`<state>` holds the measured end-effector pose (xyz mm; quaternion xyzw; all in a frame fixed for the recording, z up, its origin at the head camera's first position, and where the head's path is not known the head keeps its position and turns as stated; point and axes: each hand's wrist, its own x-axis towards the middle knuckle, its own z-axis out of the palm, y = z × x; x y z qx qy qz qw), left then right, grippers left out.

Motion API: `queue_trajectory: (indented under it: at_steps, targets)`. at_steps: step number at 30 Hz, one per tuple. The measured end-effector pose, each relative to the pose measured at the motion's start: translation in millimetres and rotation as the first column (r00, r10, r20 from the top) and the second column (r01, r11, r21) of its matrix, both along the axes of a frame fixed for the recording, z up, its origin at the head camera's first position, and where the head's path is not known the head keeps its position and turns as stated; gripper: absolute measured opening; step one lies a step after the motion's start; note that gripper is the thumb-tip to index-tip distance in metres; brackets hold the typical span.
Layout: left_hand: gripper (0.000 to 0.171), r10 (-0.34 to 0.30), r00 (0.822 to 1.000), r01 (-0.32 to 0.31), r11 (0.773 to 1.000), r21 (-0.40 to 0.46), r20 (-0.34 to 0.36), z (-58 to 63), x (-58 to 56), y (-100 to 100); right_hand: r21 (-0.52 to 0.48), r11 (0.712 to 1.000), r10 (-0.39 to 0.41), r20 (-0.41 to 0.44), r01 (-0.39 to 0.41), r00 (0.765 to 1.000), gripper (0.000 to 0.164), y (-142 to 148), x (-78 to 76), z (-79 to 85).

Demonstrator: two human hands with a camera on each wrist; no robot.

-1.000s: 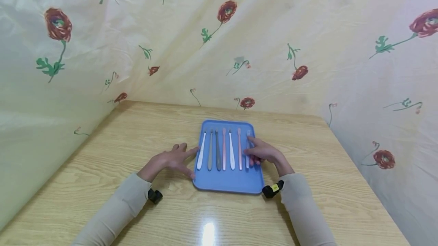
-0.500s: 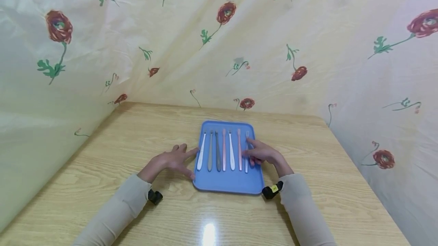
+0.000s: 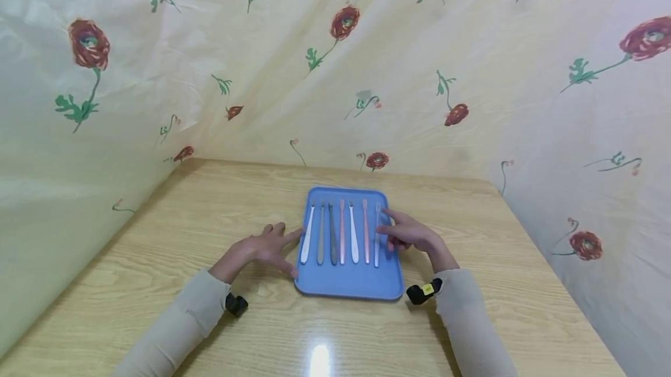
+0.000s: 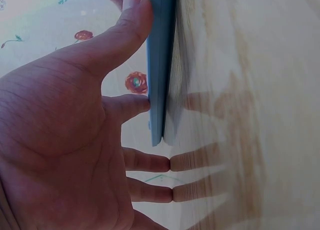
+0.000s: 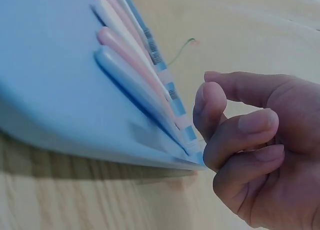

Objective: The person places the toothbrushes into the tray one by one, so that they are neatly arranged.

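While the blue tray [image 3: 348, 284] lies flat near the middle of the wooden table [image 3: 157, 237], seven toothbrushes sit side by side in it, from a white toothbrush [image 3: 306, 237] at the left to a pale blue toothbrush [image 3: 377, 237] at the right. The right hand [image 3: 409, 234], fingers curled and holding nothing, touches the pale blue toothbrush. The left hand [image 3: 262, 247], fingers spread straight, presses the tray's left edge. Flowered cloth [image 3: 472, 45] hangs behind.
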<state>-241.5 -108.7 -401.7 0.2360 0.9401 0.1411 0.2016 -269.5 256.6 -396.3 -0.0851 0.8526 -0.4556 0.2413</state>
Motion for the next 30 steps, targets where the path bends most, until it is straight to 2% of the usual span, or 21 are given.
queue_trajectory:
  at_steps: [7, 16, 22, 30]
  targets:
    - [0.108, -0.004, 1.0, 0.004, 1.0, -0.001, -0.009, 0.2, 0.1, -2.0, -0.059, 0.998, 0.007, -0.029, -0.009, 1.0, 0.08, 5.8, -1.5, 4.0]
    - [0.108, -0.007, 1.0, 0.007, 1.0, 0.0, -0.008, -2.7, -1.2, -1.6, -0.039, 0.997, -0.068, -0.091, 0.064, 0.994, 0.077, 15.0, -1.2, 7.0]
    - [0.108, 0.002, 1.0, -0.002, 1.0, 0.009, 0.001, -2.7, -1.2, -0.8, -0.002, 0.991, -0.131, -0.178, 0.133, 0.975, 0.072, 25.4, 1.5, 14.8]
    - [0.108, 0.015, 1.0, -0.015, 1.0, 0.013, 0.011, -7.4, -0.8, -2.6, 0.021, 0.987, -0.146, -0.274, 0.157, 0.951, 0.068, 36.8, 7.0, 30.9]
